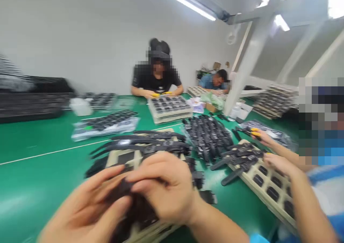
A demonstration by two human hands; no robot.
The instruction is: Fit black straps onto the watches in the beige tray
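My left hand point(88, 205) is at the lower left, its fingers and thumb closed on a small black piece point(123, 188). From the right, my right hand point(168, 185) pinches the same piece between thumb and forefinger. The piece is blurred and half covered by my fingers; its exact kind does not show. Beneath both hands lies a beige compartment tray point(114, 157) with dark square pieces in it. Across its far side rest several black watches with straps point(153, 141), and more strap ends stick out to the right.
Dense rows of black straps point(206, 137) lie just beyond. At right, a co-worker's hands point(279, 162) work over another beige tray point(254, 180). Across the green table point(40, 146), a person in black point(157, 74) handles stacked trays point(172, 115). Bagged black parts point(107, 124) lie left of them.
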